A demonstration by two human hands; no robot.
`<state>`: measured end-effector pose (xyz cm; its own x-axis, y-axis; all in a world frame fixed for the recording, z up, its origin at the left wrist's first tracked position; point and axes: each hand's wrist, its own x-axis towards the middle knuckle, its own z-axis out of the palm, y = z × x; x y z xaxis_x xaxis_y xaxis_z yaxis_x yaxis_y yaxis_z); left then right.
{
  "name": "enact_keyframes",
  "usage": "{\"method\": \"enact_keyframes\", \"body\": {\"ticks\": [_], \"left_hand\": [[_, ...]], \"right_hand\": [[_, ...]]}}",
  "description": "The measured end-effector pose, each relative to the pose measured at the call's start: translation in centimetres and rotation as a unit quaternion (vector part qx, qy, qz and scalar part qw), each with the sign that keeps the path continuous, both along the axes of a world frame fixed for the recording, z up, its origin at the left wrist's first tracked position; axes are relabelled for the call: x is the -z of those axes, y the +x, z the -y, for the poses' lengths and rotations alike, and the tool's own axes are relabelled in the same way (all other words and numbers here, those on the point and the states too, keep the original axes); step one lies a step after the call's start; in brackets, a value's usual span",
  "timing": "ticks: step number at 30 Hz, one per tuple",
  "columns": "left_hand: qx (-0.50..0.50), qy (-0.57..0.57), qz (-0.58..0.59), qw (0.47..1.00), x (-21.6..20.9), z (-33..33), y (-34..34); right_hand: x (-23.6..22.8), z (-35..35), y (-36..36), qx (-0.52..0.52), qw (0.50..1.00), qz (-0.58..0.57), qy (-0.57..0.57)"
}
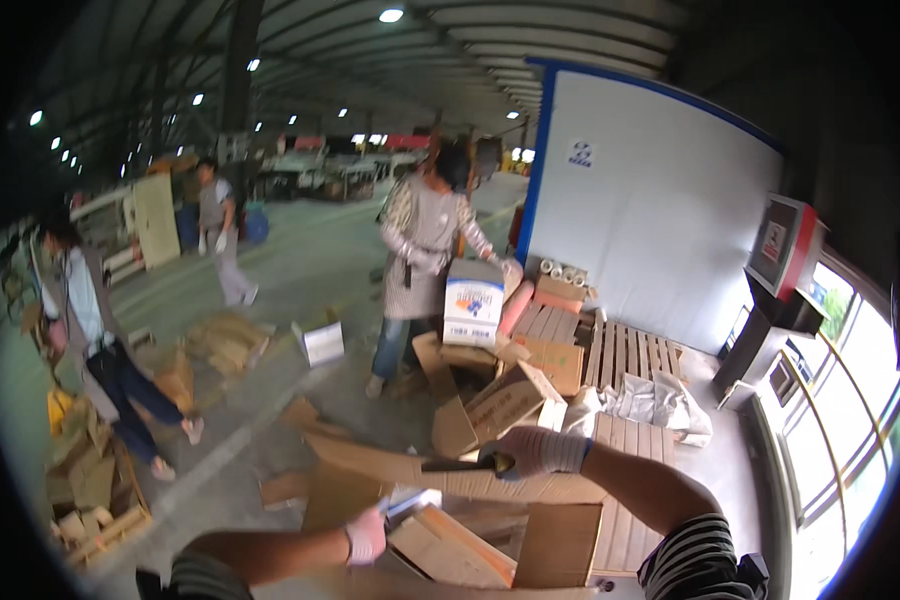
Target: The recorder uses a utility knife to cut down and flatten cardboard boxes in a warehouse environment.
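Note:
My right hand (538,453), in a striped work glove, is closed round what looks like a knife (457,465). Its dark flat blade points left, just above the edge of a long brown cardboard flap (410,467). Lower and to the left, my left hand (366,536), in a pinkish glove, is closed at the edge of an opened cardboard box (555,540). Its fingertips are partly hidden, and a blue-and-white piece (410,503) lies beside them. Inside the opened box, folded cardboard (455,548) shows.
Across the pile, a person (432,230) in an apron handles a white printed carton (473,303). More cartons (505,405) lie before me, with wooden pallets (630,350) and plastic sheeting (660,405) to the right. Two other people stand at left near a cardboard-filled crate (120,530).

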<state>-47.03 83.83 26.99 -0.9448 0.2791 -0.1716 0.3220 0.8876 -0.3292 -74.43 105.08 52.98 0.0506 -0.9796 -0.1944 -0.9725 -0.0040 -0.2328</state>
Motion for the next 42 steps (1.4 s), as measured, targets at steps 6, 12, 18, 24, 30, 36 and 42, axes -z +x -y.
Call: {"method": "enact_keyframes", "body": {"ticks": [6, 12, 18, 24, 30, 36, 42], "left_hand": [[0.154, -0.157, 0.105, 0.97, -10.1, 1.4, 14.4], [0.04, -0.11, 0.069, 0.991, -27.9, 2.6, 35.5], [-0.06, 0.103, -0.02, 0.993, -27.3, 8.8, 56.6], [-0.287, 0.001, 0.219, 0.932, -27.5, 12.3, 68.4], [-0.417, 0.116, 0.278, 0.857, -24.4, 15.1, 79.0], [-0.463, 0.108, 0.151, 0.867, -28.8, 22.5, 84.6], [-0.528, 0.137, 0.112, 0.831, -33.4, 30.3, 90.5]], "right_hand": [[-2.6, -0.4, 8.8, -0.011, 0.996, 0.068, -0.064], [-1.9, 11.0, 23.7, -0.03, 0.99, 0.095, -0.095], [0.2, 25.0, 38.3, -0.025, 0.86, 0.505, -0.069], [-3.5, 41.2, 59.1, -0.319, 0.921, 0.131, -0.18], [-1.6, 53.8, 73.7, -0.435, 0.88, 0.064, -0.181], [0.7, 70.5, 82.2, -0.508, 0.838, 0.182, -0.077], [-0.2, 83.0, 95.4, -0.577, 0.764, 0.221, -0.186]]}}
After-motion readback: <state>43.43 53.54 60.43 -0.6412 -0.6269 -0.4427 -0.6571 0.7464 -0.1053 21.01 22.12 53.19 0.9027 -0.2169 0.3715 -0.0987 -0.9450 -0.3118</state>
